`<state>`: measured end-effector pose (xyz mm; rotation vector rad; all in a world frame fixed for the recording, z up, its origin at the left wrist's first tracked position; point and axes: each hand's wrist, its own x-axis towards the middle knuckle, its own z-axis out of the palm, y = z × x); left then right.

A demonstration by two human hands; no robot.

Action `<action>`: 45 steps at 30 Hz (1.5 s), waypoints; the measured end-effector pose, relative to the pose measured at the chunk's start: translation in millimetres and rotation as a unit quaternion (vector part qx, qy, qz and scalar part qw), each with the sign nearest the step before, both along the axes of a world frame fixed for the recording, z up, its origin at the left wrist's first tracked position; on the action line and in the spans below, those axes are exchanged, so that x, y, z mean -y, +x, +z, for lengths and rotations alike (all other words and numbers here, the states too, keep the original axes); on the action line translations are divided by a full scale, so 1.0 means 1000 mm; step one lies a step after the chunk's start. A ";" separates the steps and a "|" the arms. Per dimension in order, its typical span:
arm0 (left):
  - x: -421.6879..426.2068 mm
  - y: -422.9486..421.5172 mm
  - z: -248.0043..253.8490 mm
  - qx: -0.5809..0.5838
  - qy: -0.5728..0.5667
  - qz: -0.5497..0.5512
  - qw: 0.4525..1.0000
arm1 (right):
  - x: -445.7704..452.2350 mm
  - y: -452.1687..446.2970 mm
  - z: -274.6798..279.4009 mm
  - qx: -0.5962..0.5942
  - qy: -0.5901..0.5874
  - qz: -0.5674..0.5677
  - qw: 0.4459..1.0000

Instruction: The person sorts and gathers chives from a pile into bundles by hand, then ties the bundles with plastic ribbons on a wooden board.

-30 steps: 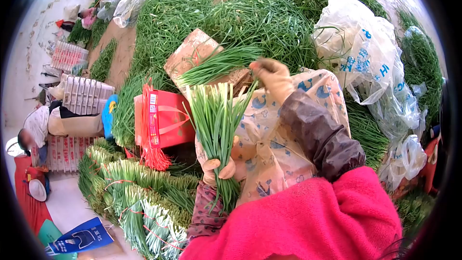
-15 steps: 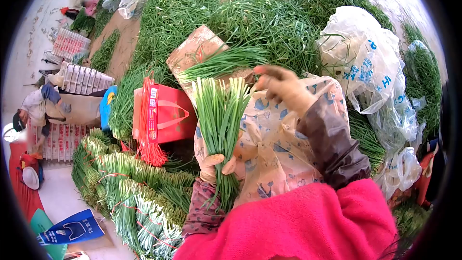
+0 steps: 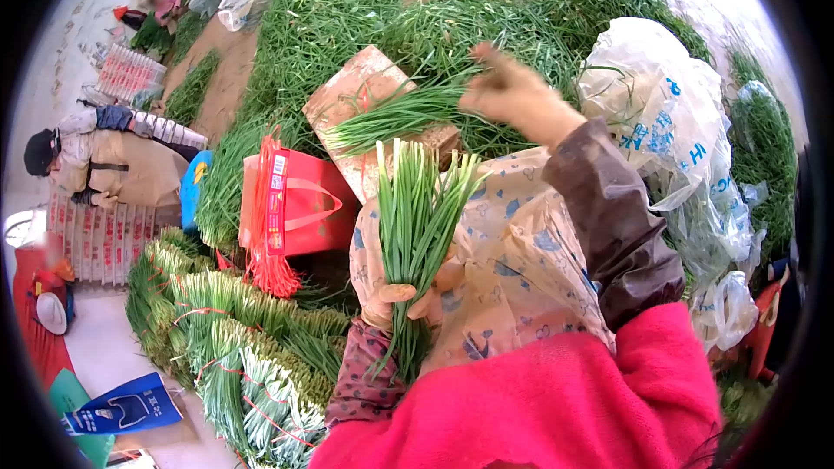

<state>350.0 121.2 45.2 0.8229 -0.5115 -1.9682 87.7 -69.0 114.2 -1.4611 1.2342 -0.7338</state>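
My left hand (image 3: 401, 302) is closed around the lower, leafy part of a bunch of garlic chives (image 3: 415, 226), whose pale cut ends point up and away from me. Over the near side of the loose chive heap, my right hand (image 3: 517, 100) is raised with fingers apart and slightly blurred; no object shows in it. Just left of that hand, a smaller bundle of chives (image 3: 395, 117) lies across a worn board (image 3: 347, 91). A patterned plastic apron (image 3: 512, 269) covers my lap beneath the held bunch.
Loose chives (image 3: 347, 9) spread in a large heap ahead. Left of my lap stands a red bag (image 3: 317, 221) with red ties (image 3: 271, 252) hanging on it. Tied chive bundles (image 3: 252, 339) are stacked at lower left. Plastic bags (image 3: 651, 104) lie right. A co-worker (image 3: 113, 161) bends near white crates.
My right hand has moved away from the bunch's cut ends, up and outward over the heap. The held bunch tilts slightly more to the right. The co-worker at left has shifted posture.
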 end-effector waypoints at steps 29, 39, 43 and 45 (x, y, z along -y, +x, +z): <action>-0.024 0.003 -0.004 0.077 0.109 -0.087 0.987 | -0.002 0.064 -0.006 0.050 0.010 0.264 0.963; -0.007 0.010 -0.009 -0.186 -0.083 0.070 0.977 | -0.017 -0.018 -0.037 0.157 0.165 0.085 0.970; 0.001 0.008 -0.009 -0.152 -0.126 0.078 0.977 | -0.048 0.003 -0.139 0.206 0.180 0.308 0.911; 0.004 0.001 0.000 -0.111 -0.124 0.079 0.983 | -0.050 0.030 -0.134 0.318 0.178 0.325 0.873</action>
